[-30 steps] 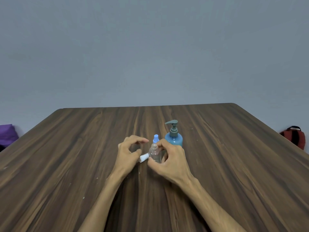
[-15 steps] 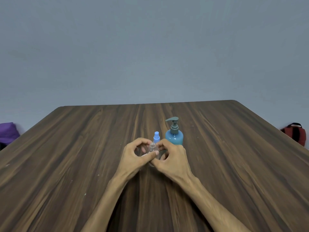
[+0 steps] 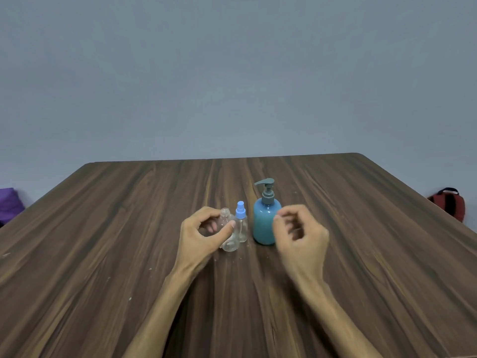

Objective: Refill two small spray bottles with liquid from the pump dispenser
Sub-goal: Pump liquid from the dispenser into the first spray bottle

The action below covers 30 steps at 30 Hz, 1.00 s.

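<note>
On the wooden table (image 3: 129, 228), my left hand (image 3: 200, 236) grips a small clear bottle (image 3: 228, 240) with no cap on its neck, tilted slightly left. Just right of it a second small clear bottle (image 3: 242, 226) stands upright with a blue spray cap. The blue pump dispenser (image 3: 265, 223) with a grey pump head stands right of that. My right hand (image 3: 300, 235) hovers beside the dispenser's right side, blurred. Its fingers are loosely curled and nothing shows in them. The first bottle's white spray cap is not visible.
A purple object (image 3: 9, 202) sits beyond the table's left edge and a red and black bag (image 3: 449, 204) beyond the right edge. A plain grey wall stands behind the table.
My right hand has let go of the clear bottle and moved right, next to the dispenser. My left hand has taken the bottle. The white cap is no longer in sight.
</note>
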Each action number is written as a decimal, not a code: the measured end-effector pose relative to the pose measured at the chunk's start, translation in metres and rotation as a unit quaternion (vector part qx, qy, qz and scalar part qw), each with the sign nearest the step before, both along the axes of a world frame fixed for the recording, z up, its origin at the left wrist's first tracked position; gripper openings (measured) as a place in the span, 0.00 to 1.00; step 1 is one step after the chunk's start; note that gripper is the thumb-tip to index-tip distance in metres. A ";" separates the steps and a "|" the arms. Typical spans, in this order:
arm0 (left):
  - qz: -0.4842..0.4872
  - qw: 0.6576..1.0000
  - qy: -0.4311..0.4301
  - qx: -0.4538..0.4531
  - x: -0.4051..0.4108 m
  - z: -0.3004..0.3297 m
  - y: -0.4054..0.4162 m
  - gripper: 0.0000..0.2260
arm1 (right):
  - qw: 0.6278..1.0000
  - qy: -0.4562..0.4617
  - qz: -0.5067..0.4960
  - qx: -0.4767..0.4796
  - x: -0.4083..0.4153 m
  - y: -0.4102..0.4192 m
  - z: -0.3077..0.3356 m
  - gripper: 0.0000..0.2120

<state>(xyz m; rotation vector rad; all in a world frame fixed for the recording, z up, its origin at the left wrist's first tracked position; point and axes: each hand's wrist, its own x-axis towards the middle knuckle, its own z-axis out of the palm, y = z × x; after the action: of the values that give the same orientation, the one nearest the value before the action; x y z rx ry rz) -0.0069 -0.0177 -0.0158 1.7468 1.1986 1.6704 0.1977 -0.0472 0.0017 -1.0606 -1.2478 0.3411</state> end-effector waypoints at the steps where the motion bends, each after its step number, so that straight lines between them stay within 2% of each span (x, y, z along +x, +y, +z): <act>1: -0.011 1.000 0.006 0.001 0.003 0.000 -0.002 0.08 | 0.999 0.038 -0.006 -0.012 0.006 0.008 0.006 0.05; 4: -0.030 0.999 0.025 0.005 0.015 -0.002 -0.006 0.08 | 0.986 0.080 0.079 -0.120 0.015 0.044 0.017 0.20; 7: -0.027 0.999 0.021 0.011 0.025 -0.005 -0.008 0.08 | 0.945 0.123 0.199 -0.230 0.009 0.068 0.021 0.32; 9: -0.031 0.999 0.009 0.010 0.030 -0.006 -0.009 0.08 | 0.937 0.101 0.231 -0.243 0.002 0.072 0.024 0.33; 12: -0.028 1.000 -0.006 0.005 0.034 -0.007 -0.008 0.12 | 0.943 0.082 0.221 -0.237 -0.004 0.079 0.025 0.38; 15: -0.024 0.999 -0.044 -0.018 0.037 -0.006 -0.006 0.16 | 0.949 0.075 0.202 -0.230 -0.012 0.081 0.024 0.38; 19: -0.057 0.993 -0.095 -0.050 0.044 -0.003 -0.009 0.14 | 0.961 0.077 0.169 -0.207 -0.013 0.073 0.020 0.35; 23: -0.093 0.986 -0.129 -0.057 0.051 0.001 -0.013 0.16 | 0.961 0.059 0.180 -0.201 -0.007 0.070 0.018 0.34; 25: -0.101 0.985 -0.131 -0.054 0.057 0.003 -0.014 0.17 | 0.957 0.062 0.207 -0.195 -0.006 0.068 0.017 0.32; 30: -0.107 0.983 -0.141 -0.045 0.074 0.007 -0.013 0.16 | 0.965 0.087 0.184 -0.168 -0.010 0.060 0.017 0.30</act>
<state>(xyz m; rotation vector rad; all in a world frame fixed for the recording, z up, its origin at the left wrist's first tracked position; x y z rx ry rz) 0.0671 -0.0306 -0.0086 1.4669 0.9099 1.6425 0.1879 0.0129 0.0186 -1.0509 -1.2512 0.9393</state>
